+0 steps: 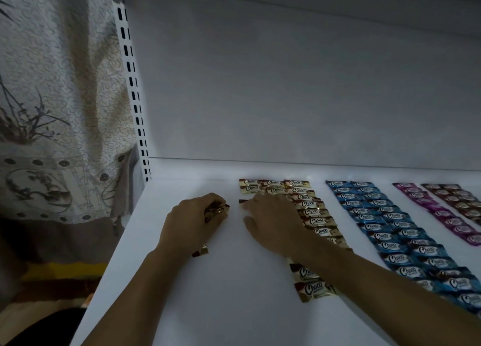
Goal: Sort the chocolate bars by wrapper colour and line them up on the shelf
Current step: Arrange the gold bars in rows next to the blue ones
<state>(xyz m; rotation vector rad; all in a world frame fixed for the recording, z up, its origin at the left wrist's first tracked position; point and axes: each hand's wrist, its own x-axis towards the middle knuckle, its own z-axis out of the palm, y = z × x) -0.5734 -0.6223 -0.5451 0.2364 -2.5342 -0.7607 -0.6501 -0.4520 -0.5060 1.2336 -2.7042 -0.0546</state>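
On the white shelf lie chocolate bars in columns by wrapper colour. The gold-and-brown column is nearest the middle, then blue, purple and dark brown to the right. My left hand grips a bunch of gold-and-brown bars; one end pokes out under the wrist. My right hand lies palm down over the left side of the gold rows, fingertips on a bar at the rows' left edge. The bars under that hand and forearm are hidden.
The shelf's white back panel rises behind the rows. A slotted white upright stands at the shelf's left end, with a patterned curtain beyond it. The shelf's left edge runs diagonally down toward me.
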